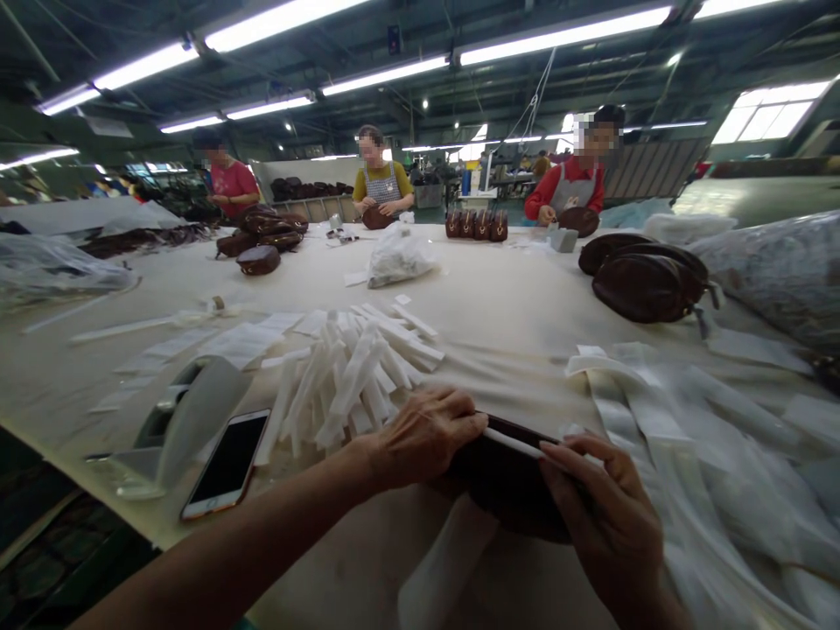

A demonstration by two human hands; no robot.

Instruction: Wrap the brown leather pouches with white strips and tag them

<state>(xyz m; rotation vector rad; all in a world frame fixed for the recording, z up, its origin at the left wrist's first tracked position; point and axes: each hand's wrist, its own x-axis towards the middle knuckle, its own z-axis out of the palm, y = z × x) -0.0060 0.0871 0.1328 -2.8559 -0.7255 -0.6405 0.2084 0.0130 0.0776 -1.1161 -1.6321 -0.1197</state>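
Gripping the dark brown leather bag (508,490) by its upper edge, both hands meet it low in the view, just right of centre, over the near part of the table (499,332). From the left hand (433,429) the bag lies at 4 o'clock; from the right hand (604,494) it lies at 9 o'clock. Its long edge slants from 10 o'clock down to 4 o'clock, bridging the two sets of fingertips, so neither hand is nearer: each touches one end.

A narrow white strip (515,441) follows that edge. The left hand has thumb and forefinger pinched together at the strip's 10 o'clock end, its other fingers curled; the right hand pinches the edge at the 4 o'clock end, fingers extended along the bag's side. Whether the strip is fastened cannot be told.

A broader white band (450,560), blurred, hangs at the bag's 7 o'clock; its upper end is hidden. Just off the left hand, at 10 o'clock, is a pile of white strips (358,376), with a smartphone (227,464) at 9 o'clock. More loose white strips (662,420) spread from 1 to 3 o'clock of the right hand.
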